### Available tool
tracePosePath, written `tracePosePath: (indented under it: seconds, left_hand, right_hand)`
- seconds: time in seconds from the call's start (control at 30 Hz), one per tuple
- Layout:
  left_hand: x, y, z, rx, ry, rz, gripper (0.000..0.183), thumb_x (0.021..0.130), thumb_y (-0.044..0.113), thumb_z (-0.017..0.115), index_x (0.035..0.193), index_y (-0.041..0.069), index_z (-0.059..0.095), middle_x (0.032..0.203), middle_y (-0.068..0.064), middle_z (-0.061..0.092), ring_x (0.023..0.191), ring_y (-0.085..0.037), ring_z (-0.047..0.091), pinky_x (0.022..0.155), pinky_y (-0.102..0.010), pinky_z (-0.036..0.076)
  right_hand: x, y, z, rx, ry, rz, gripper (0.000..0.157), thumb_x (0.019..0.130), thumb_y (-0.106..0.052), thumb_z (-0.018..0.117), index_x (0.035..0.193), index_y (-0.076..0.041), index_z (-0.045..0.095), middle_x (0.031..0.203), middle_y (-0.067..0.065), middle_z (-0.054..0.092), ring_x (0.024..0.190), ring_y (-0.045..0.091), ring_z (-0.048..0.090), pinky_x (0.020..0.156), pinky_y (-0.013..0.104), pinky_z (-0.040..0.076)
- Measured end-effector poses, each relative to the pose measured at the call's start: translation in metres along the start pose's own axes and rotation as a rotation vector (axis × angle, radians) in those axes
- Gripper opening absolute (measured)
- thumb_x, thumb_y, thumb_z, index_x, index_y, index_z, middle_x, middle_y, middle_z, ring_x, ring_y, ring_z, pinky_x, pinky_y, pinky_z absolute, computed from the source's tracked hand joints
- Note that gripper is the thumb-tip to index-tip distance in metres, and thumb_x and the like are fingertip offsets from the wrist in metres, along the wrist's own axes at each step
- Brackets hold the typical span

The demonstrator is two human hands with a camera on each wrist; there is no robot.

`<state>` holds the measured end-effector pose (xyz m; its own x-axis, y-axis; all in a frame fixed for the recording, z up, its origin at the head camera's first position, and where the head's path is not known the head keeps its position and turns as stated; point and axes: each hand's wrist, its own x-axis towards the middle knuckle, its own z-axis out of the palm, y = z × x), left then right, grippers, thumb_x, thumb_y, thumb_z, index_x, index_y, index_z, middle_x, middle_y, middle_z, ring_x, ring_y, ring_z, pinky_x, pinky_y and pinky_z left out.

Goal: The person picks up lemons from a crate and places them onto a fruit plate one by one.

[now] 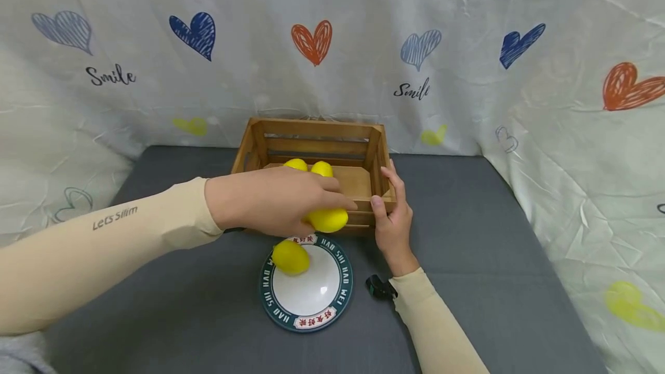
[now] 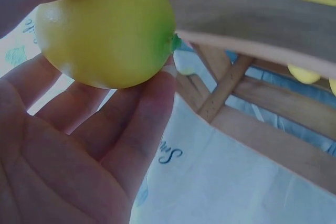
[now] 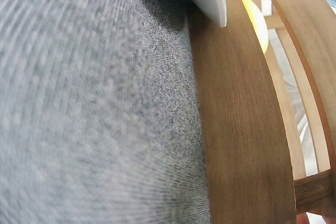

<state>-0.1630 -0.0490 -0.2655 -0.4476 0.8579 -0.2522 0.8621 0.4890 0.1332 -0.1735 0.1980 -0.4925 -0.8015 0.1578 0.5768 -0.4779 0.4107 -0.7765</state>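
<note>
My left hand [image 1: 277, 199] grips a yellow lemon [image 1: 331, 220] in front of the wooden crate [image 1: 314, 127], just above the far edge of the plate. The left wrist view shows this lemon [image 2: 107, 32] between thumb and fingers, its greenish tip toward the slats. Another lemon [image 1: 291, 257] lies on the left part of the round white plate [image 1: 344, 281], which has a dark green lettered rim. Inside the crate, two lemons [image 1: 322, 168] show past my left wrist. My right hand [image 1: 395, 229] holds the crate's front right corner, thumb at the front and fingers along the side.
A dark grey cloth [image 1: 467, 235] covers the table, and the crate stands near its back edge. Behind hangs a white curtain [image 1: 358, 4] printed with hearts. A black strap device [image 1: 381, 287] sits at my right wrist. The plate's edge [image 3: 215, 3] overlaps the crate's front in the right wrist view.
</note>
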Motion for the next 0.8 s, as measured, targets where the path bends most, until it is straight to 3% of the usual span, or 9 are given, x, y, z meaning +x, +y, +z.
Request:
tracePosePath:
  seconds: [0.27, 0.57, 0.67, 0.8]
  left_hand:
    - [0.008, 0.003, 0.02, -0.015, -0.047, 0.078, 0.067, 0.095, 0.019, 0.083, 0.156, 0.027, 0.058, 0.145, 0.001, 0.065, 0.114, -0.016, 0.067, 0.1, -0.035, 0.061]
    - [0.027, 0.0, 0.062, -0.064, -0.125, 0.109, 0.061, 0.097, 0.014, 0.078, 0.154, 0.027, 0.061, 0.136, 0.002, 0.068, 0.109, -0.014, 0.064, 0.102, -0.036, 0.059]
    - [0.032, -0.003, 0.072, -0.068, -0.131, 0.116, 0.06, 0.098, 0.012, 0.079, 0.154, 0.025, 0.062, 0.136, 0.001, 0.068, 0.11, -0.015, 0.064, 0.104, -0.036, 0.059]
    - [0.037, -0.004, 0.08, -0.055, -0.124, 0.128, 0.059, 0.096, 0.011, 0.08, 0.152, 0.023, 0.063, 0.133, 0.0, 0.069, 0.106, -0.016, 0.064, 0.103, -0.036, 0.059]
  right_hand:
    - [0.0, 0.0, 0.0, -0.008, -0.009, -0.001, 0.059, 0.107, -0.052, 0.055, 0.16, -0.027, 0.048, 0.177, -0.001, 0.036, 0.162, 0.029, 0.038, 0.128, 0.07, 0.029]
    - [0.002, 0.0, 0.0, 0.006, -0.007, -0.012, 0.063, 0.107, -0.06, 0.054, 0.16, -0.027, 0.048, 0.176, -0.003, 0.036, 0.163, 0.026, 0.037, 0.13, 0.067, 0.028]
    - [0.003, 0.0, 0.0, 0.003, -0.011, -0.013, 0.06, 0.107, -0.055, 0.056, 0.16, -0.027, 0.048, 0.176, -0.005, 0.036, 0.163, 0.025, 0.037, 0.13, 0.066, 0.028]
    - [0.002, 0.0, 0.0, 0.002, -0.008, -0.016, 0.064, 0.106, -0.06, 0.054, 0.159, -0.026, 0.049, 0.176, -0.005, 0.037, 0.162, 0.025, 0.038, 0.129, 0.065, 0.03]
